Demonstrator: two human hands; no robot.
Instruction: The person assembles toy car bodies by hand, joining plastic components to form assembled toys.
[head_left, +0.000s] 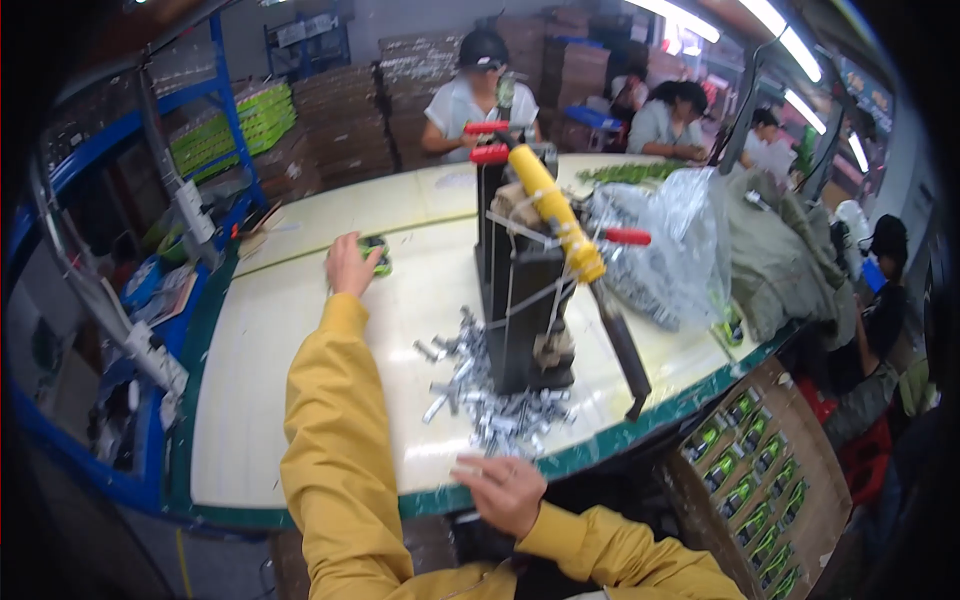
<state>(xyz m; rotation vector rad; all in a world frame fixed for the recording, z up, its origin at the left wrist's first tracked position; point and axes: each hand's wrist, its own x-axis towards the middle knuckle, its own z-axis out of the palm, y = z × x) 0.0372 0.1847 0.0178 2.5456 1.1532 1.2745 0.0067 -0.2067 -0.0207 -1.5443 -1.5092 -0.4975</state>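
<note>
My left hand (350, 265) reaches across the pale tabletop, its fingers closed round the edge of a small black-and-green item (378, 256) lying there. What exactly the item is, I cannot make out. My right hand (508, 494) is over the near table edge, fingers loosely stretched and partly apart, with nothing visible in them. Just beyond it spreads a loose pile of small silvery metal clips (505, 420). Behind the clips stands a black upright press-like device (510, 330), with a yellow-sleeved lever (555, 210) slanting down to a dark bar.
A clear plastic bag of metal pieces (660, 250) lies right of the device, beside grey-green cloth (775, 250). Below right is a cardboard box (815, 470) holding several black-and-green items. A blue rack (150, 410) stands at left. A co-worker (475, 100) is across the table; others are farther right.
</note>
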